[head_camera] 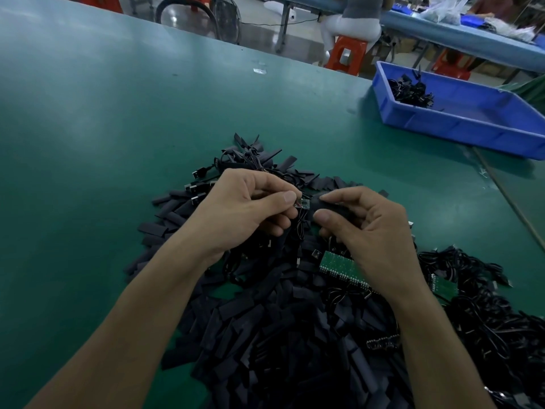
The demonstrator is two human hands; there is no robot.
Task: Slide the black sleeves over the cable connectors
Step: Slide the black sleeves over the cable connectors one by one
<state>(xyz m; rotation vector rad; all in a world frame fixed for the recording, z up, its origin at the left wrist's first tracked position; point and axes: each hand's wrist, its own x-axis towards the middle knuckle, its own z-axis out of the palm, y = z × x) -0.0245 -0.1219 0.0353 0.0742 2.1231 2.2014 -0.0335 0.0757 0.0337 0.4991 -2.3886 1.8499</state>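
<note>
In the middle of the frame, two hands met above a big heap. The left hand (250, 208) pinched one small connector (303, 203) between its thumb and first finger, and the other fingers were curled under. Thin wires hung down from the connector. The right hand (362, 228) pinched one black sleeve (320, 204) between its thumb and first finger. The open end of the sleeve sat just beside the connector. I could not tell if the tip was inside yet.

Under the hands, from the middle down to the bottom of the frame, lay the heap of loose sleeves (265, 335). They were flat, short and black, and there were too many to count. At the left edge of the heap, three USB plugs (192, 189) stuck out side by side. Two green boards lay in the pile. One board (336, 267) was just under the right wrist, and the second board (443, 286) was a bit more to the right. A tangle of black cables (489, 314) filled the lower right.

All of it lay on one green table (118, 119). In the upper right sat one blue bin (460, 125), with a small bunch of black cables (410, 91) in its far corner. Past the table, along the top, one person (355, 22) sat on an orange stool (346, 56).
</note>
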